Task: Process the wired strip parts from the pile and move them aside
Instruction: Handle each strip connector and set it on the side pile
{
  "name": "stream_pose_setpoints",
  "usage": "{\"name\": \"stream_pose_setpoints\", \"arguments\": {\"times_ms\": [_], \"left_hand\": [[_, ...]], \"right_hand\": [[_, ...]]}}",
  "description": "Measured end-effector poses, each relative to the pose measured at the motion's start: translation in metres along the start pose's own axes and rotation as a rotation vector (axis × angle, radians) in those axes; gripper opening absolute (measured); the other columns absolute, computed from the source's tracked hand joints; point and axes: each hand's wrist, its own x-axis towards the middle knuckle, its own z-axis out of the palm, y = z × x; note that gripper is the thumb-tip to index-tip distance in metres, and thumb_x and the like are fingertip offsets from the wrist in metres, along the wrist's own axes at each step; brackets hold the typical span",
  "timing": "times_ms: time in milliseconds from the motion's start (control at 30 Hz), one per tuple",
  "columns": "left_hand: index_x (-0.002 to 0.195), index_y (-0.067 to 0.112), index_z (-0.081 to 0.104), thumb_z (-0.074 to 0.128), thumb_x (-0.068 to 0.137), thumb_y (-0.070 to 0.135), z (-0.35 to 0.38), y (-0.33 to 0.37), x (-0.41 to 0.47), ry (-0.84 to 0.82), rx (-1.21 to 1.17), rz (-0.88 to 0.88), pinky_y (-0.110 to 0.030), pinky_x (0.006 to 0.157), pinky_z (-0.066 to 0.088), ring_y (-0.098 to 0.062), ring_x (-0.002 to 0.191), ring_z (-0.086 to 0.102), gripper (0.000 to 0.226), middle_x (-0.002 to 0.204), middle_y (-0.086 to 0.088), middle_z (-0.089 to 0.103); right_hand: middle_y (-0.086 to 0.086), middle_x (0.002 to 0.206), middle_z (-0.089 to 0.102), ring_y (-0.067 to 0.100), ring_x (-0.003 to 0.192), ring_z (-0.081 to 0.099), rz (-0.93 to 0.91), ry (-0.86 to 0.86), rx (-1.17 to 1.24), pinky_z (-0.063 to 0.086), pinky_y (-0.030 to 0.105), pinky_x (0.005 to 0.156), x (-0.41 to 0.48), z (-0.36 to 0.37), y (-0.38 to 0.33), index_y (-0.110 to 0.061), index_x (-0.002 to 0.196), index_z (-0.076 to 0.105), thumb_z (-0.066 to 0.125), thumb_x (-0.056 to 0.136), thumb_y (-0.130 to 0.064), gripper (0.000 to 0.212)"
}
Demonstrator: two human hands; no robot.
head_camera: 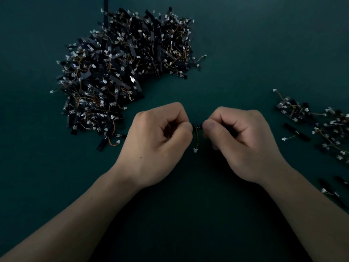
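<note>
A single black strip part (197,126) spans the gap between my two hands, above the dark green table. My left hand (160,140) pinches its left end and my right hand (239,140) pinches its right end, so most of the strip is hidden by my fingers. A thin orange wire hangs from the strip's middle and ends in a small white connector (195,149). The big pile of black strips with wires and white connectors (120,67) lies at the upper left, just beyond my left hand.
A smaller, looser group of strip parts (321,125) lies along the right edge of the table (245,53). One separate strip (296,131) lies nearest my right hand. A few more strips (332,190) lie at the lower right beside my right forearm.
</note>
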Motion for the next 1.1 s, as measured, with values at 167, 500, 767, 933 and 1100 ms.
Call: {"name": "stream_pose_setpoints", "arguments": {"times_ms": [167, 500, 767, 933, 1100], "left_hand": [[0.066, 0.016, 0.054, 0.057, 0.09, 0.008, -0.001, 0.0, 0.0, 0.009, -0.03, 0.019, -0.021, 0.049, 0.034, -0.008, 0.052, 0.043, 0.025, 0.056, 0.004, 0.049], [0.072, 0.019, 0.058, 0.054, 0.092, 0.013, 0.0, -0.001, 0.0, 0.014, -0.007, 0.024, -0.022, 0.055, 0.037, -0.01, 0.058, 0.048, 0.021, 0.061, 0.006, 0.052], [0.103, 0.027, 0.066, 0.055, 0.079, 0.028, 0.004, -0.004, -0.003, -0.003, 0.458, -0.058, -0.029, 0.086, 0.044, -0.012, 0.094, 0.051, 0.027, 0.097, 0.014, 0.057], [0.101, 0.024, 0.07, 0.062, 0.089, 0.02, 0.006, -0.007, -0.004, -0.032, 0.581, 0.06, -0.045, 0.083, 0.048, -0.022, 0.089, 0.052, 0.015, 0.098, 0.008, 0.06], [0.101, 0.023, 0.07, 0.065, 0.097, 0.013, 0.008, -0.011, -0.003, 0.009, 0.491, 0.108, -0.043, 0.08, 0.049, -0.018, 0.086, 0.056, 0.012, 0.096, 0.01, 0.063]], "right_hand": [[0.003, 0.058, 0.059, 0.021, 0.048, 0.052, 0.006, -0.032, 0.012, 0.04, 0.037, 0.045, 0.0, -0.001, -0.001, -0.021, 0.071, 0.061, 0.056, 0.101, -0.034, 0.033], [-0.007, 0.049, 0.037, 0.015, 0.042, 0.037, -0.107, -0.213, -0.059, 0.029, 0.032, 0.043, -0.001, -0.001, 0.0, -0.021, 0.059, 0.039, 0.052, 0.103, -0.031, 0.047], [-0.007, 0.089, 0.065, -0.001, 0.065, 0.056, -0.302, 0.408, 0.041, 0.041, 0.015, 0.062, -0.002, 0.006, 0.005, -0.003, 0.132, 0.054, 0.043, 0.111, -0.016, 0.027], [-0.011, 0.1, 0.066, 0.014, 0.073, 0.063, -0.178, 0.237, -0.039, 0.048, 0.02, 0.067, -0.001, 0.009, 0.012, -0.012, 0.15, 0.048, 0.059, 0.105, -0.013, 0.047], [-0.016, 0.102, 0.068, 0.016, 0.093, 0.068, 0.01, 0.175, -0.108, 0.054, 0.028, 0.076, 0.001, 0.008, 0.01, -0.022, 0.132, 0.067, 0.061, 0.102, -0.024, 0.031]]}}
